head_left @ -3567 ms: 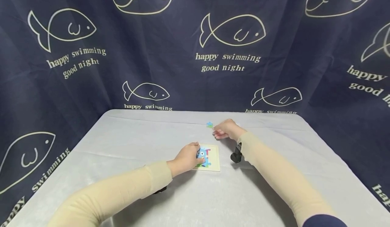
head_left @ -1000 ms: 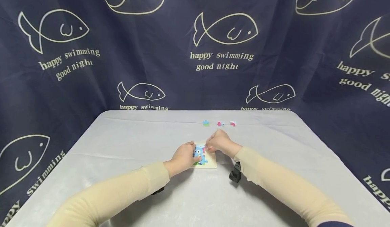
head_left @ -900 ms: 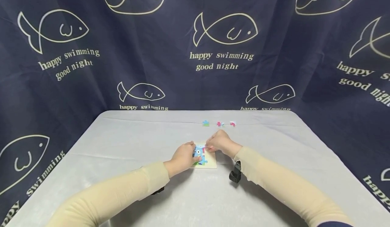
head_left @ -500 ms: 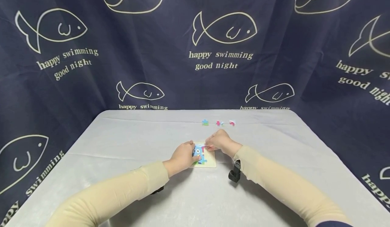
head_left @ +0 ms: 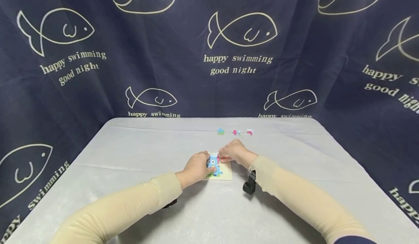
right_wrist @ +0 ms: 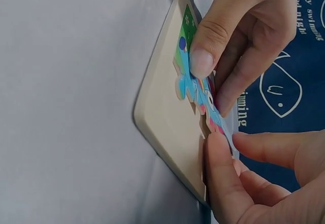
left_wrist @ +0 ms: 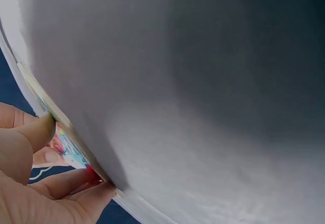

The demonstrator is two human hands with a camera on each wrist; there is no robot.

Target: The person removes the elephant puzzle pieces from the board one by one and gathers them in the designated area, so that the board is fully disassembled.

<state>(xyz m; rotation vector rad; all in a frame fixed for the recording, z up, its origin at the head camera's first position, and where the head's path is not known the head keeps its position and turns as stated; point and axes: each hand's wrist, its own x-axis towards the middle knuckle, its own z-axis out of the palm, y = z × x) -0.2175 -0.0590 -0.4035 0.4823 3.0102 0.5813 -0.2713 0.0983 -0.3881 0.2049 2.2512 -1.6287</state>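
A pale wooden puzzle board (head_left: 226,175) lies on the table, partly filled with a blue cartoon animal picture (right_wrist: 187,76). My left hand (head_left: 194,168) grips its left side, with the thumb (right_wrist: 203,64) over the picture. At the far right part of the picture, my right hand (head_left: 237,152) pinches a small puzzle piece (right_wrist: 217,127) with pink on it; the fingers mostly cover this piece. Bare board shows on the right side. In the left wrist view, the board's edge (left_wrist: 66,125) appears between my left thumb and fingers.
Behind the board, three loose puzzle pieces lie in a row: one blue and green (head_left: 220,131), one pink and blue (head_left: 236,132), one pink and white (head_left: 250,132). A grey cloth covers the table (head_left: 147,146). A dark blue fish-print curtain (head_left: 190,55) hangs behind.
My right hand has come from the loose pieces at the back to the board, uncovering two of them. Within the last second it shifts slightly left, toward the picture. The left hand stays put.
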